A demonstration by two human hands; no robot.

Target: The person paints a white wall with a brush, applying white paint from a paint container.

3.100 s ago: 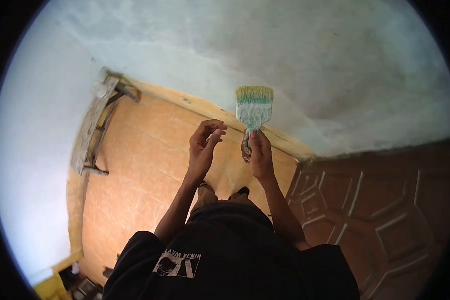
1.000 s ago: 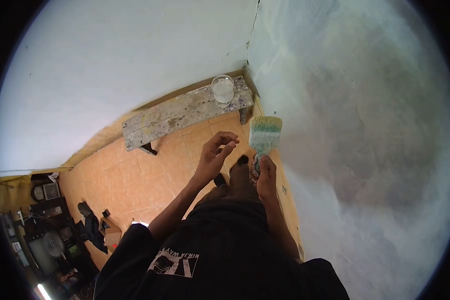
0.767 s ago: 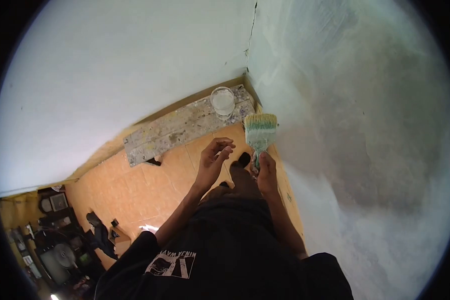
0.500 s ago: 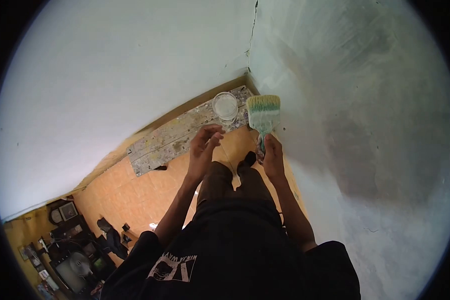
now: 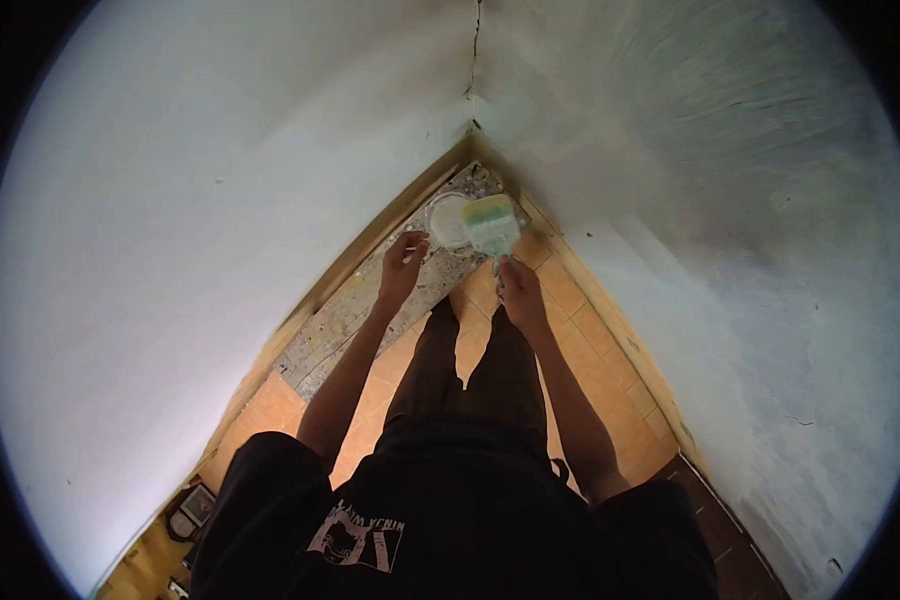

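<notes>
Two walls (image 5: pixel 220 230) meet at the far corner, hemming in the bench (image 5: pixel 345 310), with open floor (image 5: pixel 595 355) to its right. The right hand (image 5: pixel 520 292) grips the brush (image 5: pixel 491 226) firmly (bristles up), now overlapping the tub (image 5: pixel 449 220) in view, not right of it as before. The left hand (image 5: pixel 401 270) is loosely half open, holding nothing.

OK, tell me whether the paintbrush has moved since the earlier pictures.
Yes: the paintbrush went left, towards the round tub on the bench. The two showed apart before; now the bristles overlap the tub in view.
</notes>
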